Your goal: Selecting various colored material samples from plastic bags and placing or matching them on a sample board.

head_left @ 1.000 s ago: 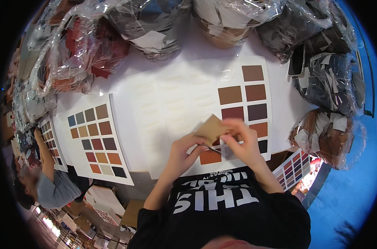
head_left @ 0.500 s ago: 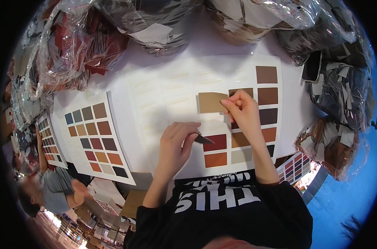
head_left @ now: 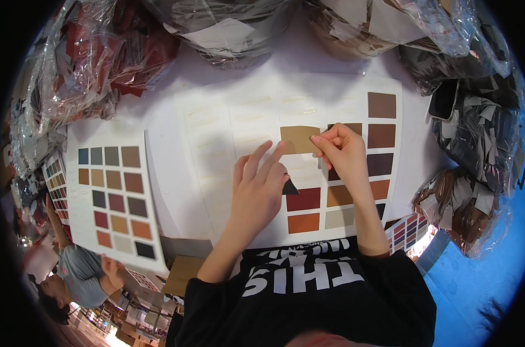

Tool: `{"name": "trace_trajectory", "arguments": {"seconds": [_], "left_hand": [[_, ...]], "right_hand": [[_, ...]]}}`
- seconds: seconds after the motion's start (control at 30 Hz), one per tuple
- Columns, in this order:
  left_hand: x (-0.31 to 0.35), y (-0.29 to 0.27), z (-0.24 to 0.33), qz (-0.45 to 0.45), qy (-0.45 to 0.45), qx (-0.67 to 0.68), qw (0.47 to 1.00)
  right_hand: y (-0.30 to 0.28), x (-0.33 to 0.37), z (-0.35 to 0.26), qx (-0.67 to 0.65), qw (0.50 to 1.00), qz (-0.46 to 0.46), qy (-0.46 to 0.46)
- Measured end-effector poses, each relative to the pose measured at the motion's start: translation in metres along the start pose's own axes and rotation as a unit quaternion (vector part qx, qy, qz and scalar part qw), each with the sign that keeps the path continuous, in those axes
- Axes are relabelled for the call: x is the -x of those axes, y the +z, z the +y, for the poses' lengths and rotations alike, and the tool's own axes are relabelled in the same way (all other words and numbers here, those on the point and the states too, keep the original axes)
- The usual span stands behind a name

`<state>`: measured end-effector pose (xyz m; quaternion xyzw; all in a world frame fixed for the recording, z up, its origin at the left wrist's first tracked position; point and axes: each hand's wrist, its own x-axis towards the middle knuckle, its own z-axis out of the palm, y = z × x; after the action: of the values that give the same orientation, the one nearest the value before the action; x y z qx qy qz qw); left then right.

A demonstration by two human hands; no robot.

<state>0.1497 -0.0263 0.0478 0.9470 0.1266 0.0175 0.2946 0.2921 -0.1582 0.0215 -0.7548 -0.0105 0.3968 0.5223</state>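
Note:
My right hand (head_left: 343,153) pinches the right edge of a tan rectangular swatch (head_left: 300,140). That swatch lies over the white swatch card (head_left: 239,225), level with the upper brown piece (head_left: 349,128). My left hand (head_left: 255,188) is just left of the tan swatch, its upper fingers stretched toward it. Between thumb and fingers it keeps a dark swatch (head_left: 290,186), mostly hidden by the hand. Right of and below my hands the card bears brown, dark, orange, red and beige swatches, among them a dark red swatch (head_left: 303,199). Faint pale streaks mark its left part.
Plastic bags of swatches ring the table: red (head_left: 118,52), grey (head_left: 222,34), brown (head_left: 355,29) and others at right. A phone (head_left: 443,99) lies at the right. At left, a co-worker's hand (head_left: 111,267) is at the lower edge of a filled swatch card (head_left: 115,202).
My left hand has risen toward the tan swatch, its fingers now spreading upward. The tan swatch has shifted slightly. At left, the filled card has moved left and down, and the co-worker has moved.

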Motion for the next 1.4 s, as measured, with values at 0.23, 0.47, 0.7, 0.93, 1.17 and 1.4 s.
{"name": "trace_trajectory", "arguments": {"seconds": [0.23,0.47,0.7,0.93,1.17,1.4], "left_hand": [[-0.005,0.008,-0.003,-0.010,0.007,-0.027,1.000],[-0.005,0.009,-0.003,-0.027,0.008,-0.049,0.998],[-0.005,0.009,-0.001,-0.028,0.000,-0.046,0.999],[0.003,0.001,0.004,0.033,-0.021,0.084,0.996],[0.029,0.001,0.023,0.121,-0.199,0.403,0.885],[0.050,0.013,0.015,0.097,-0.199,0.250,0.942]], "right_hand": [[-0.001,-0.002,0.001,0.005,1.000,-0.002,0.003],[0.001,-0.001,-0.003,0.012,1.000,0.001,-0.002],[0.003,0.001,-0.003,0.222,0.972,0.049,-0.062],[-0.010,0.046,-0.003,0.125,0.987,-0.019,-0.102],[0.001,0.077,0.021,-0.164,0.975,-0.148,0.013],[0.007,0.075,0.026,-0.111,0.992,-0.060,0.016]]}}
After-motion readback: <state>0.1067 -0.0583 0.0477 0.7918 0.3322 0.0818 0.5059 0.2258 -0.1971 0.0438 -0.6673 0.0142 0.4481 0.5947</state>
